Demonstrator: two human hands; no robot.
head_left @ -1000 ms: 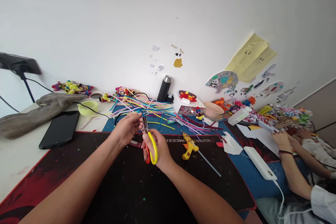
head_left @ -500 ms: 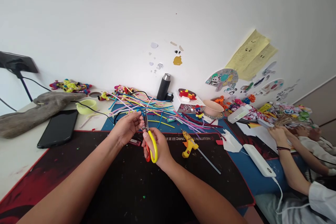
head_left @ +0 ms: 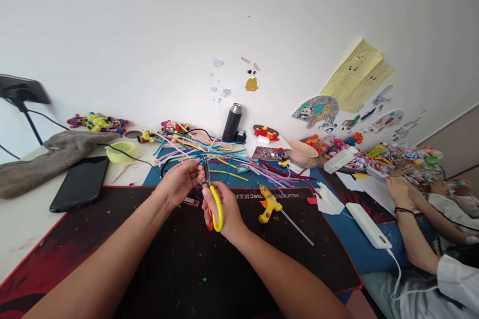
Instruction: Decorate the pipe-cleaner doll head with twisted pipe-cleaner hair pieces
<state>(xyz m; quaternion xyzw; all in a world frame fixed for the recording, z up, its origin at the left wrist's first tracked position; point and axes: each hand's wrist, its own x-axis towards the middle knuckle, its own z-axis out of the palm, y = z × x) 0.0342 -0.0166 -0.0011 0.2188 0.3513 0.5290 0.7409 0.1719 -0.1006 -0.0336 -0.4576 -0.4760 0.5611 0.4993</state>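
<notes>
Holding the scissors (head_left: 214,193), the right hand (head_left: 228,209) wraps around their handles (head_left: 220,212); the left hand (head_left: 183,179), nearly closed, pinches 1 small blue piece (head_left: 198,158). Their long axis points forward over the counter (head_left: 368,259), blades (head_left: 206,169) beside the left fingertips (head_left: 201,173).

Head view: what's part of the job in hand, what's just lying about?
In the job:
scissors, in the right hand
small blue piece, at the fingertips of the left hand
coloured strips, probably stock
glue gun, unheld, possibly

Apparently lying about:
phone
black flask
bowl
</notes>
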